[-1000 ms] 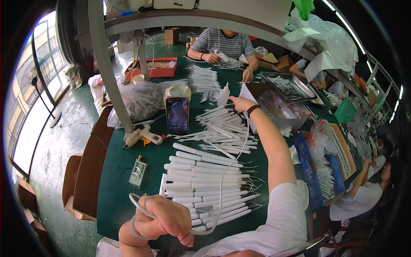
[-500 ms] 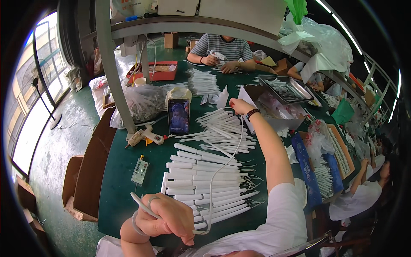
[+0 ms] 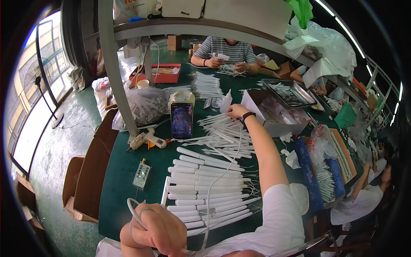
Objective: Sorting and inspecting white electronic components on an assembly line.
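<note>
My left hand (image 3: 160,231) is curled closed low at the near edge of the table, with a white cord (image 3: 208,201) looped by it and seeming to run through its fingers. Far across, my right hand (image 3: 236,112) has its fingers drawn together at the far end of a loose pile of thin white tapered sticks (image 3: 227,132). What its fingertips hold is too small to make out. Between my hands lies a row of thicker white candle-shaped sticks (image 3: 205,188), several with thin wires at their right ends. A white squeeze bottle (image 3: 226,102) stands beside my right hand.
Left of the sticks are a phone (image 3: 182,122), a glue gun (image 3: 147,139) and a small control box (image 3: 142,174). An open white box (image 3: 278,126) stands to the right. A metal post (image 3: 117,73) rises at left. A person (image 3: 229,53) works opposite, holding a glue gun.
My right hand has come down slightly toward the stick pile, fingers now at its far end. My left hand has shifted a little down and left. The person opposite has raised their glue gun hand.
</note>
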A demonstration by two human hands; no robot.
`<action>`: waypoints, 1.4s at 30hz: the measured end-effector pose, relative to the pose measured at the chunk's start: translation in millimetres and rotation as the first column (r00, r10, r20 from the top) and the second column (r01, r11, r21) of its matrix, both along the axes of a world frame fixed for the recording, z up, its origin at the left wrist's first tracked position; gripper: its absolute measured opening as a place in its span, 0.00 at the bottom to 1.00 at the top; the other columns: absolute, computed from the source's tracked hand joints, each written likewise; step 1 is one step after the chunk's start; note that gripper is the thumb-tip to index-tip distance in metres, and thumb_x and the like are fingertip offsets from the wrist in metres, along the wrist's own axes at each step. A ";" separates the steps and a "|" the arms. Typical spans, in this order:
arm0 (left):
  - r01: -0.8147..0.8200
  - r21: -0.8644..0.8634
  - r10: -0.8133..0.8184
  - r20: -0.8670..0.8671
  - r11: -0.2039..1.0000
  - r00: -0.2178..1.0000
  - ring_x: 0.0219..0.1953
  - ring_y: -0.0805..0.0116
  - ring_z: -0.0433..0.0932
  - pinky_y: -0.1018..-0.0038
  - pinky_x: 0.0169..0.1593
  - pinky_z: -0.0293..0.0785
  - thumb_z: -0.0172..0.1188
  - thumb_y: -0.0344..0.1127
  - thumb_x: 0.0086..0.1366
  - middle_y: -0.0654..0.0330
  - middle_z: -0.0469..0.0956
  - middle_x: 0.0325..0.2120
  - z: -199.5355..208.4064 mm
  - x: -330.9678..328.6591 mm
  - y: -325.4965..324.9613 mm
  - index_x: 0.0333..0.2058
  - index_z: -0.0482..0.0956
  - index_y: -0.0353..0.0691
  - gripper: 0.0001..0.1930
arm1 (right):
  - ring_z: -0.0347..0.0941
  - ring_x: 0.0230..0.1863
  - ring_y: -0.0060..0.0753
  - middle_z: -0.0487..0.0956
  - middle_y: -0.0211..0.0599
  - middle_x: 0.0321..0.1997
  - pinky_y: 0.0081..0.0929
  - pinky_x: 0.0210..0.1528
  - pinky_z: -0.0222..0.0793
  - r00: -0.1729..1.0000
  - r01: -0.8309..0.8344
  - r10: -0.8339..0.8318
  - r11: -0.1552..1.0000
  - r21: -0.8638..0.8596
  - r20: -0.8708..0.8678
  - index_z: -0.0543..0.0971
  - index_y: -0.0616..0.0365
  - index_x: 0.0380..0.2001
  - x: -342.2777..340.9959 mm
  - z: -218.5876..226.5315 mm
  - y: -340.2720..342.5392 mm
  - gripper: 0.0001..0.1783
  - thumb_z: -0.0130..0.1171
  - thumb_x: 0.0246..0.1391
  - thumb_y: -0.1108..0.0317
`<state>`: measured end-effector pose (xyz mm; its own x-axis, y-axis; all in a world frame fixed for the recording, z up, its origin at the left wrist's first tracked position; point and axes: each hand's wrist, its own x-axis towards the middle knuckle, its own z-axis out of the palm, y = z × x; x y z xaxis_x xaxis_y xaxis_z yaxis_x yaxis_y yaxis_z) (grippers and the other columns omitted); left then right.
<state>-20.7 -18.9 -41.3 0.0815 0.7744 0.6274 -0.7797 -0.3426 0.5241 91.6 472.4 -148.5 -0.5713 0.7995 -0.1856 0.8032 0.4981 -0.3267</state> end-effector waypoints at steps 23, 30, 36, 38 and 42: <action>-0.063 0.083 0.067 -0.044 0.995 0.997 0.10 0.67 0.72 0.74 0.16 0.70 0.61 0.28 0.55 0.59 0.73 0.09 14.2 4.1 3.9 0.15 0.70 0.38 0.12 | 0.72 0.47 0.44 0.77 0.41 0.43 0.33 0.47 0.68 0.983 -0.170 0.159 0.978 0.120 0.097 0.76 0.47 0.41 3.4 -10.8 1.7 0.23 0.60 0.38 0.79; -0.109 -0.010 0.109 0.081 0.994 0.991 0.11 0.59 0.73 0.73 0.16 0.73 0.55 0.29 0.59 0.49 0.74 0.11 10.4 12.7 -7.7 0.17 0.73 0.34 0.12 | 0.70 0.49 0.46 0.75 0.44 0.43 0.33 0.50 0.67 0.969 -0.248 0.240 0.940 0.233 0.062 0.75 0.45 0.44 16.3 -12.7 5.6 0.23 0.61 0.41 0.78; -0.057 0.101 0.041 0.158 0.993 0.987 0.11 0.61 0.73 0.73 0.15 0.73 0.52 0.24 0.58 0.44 0.75 0.14 6.5 5.1 -1.8 0.18 0.72 0.32 0.10 | 0.73 0.34 0.39 0.75 0.40 0.32 0.29 0.37 0.70 0.974 -0.201 0.224 0.934 0.296 -0.045 0.72 0.53 0.46 16.3 -11.5 8.5 0.23 0.57 0.43 0.79; -0.014 0.156 -0.005 0.121 0.988 0.993 0.13 0.62 0.73 0.74 0.16 0.73 0.51 0.24 0.59 0.46 0.76 0.15 8.6 -0.8 -4.2 0.20 0.73 0.32 0.09 | 0.73 0.30 0.35 0.75 0.37 0.30 0.27 0.33 0.71 0.967 -0.113 0.160 0.968 0.226 -0.200 0.72 0.55 0.45 11.6 -7.8 7.2 0.21 0.55 0.43 0.79; -0.107 0.034 0.100 0.166 0.994 0.981 0.15 0.65 0.75 0.75 0.21 0.73 0.60 0.36 0.58 0.56 0.77 0.14 16.2 -2.7 -20.2 0.17 0.75 0.39 0.13 | 0.72 0.21 0.25 0.75 0.34 0.24 0.23 0.24 0.70 0.744 -0.006 -0.206 0.949 -0.316 -0.635 0.74 0.64 0.38 -5.4 -1.0 -2.5 0.16 0.52 0.41 0.81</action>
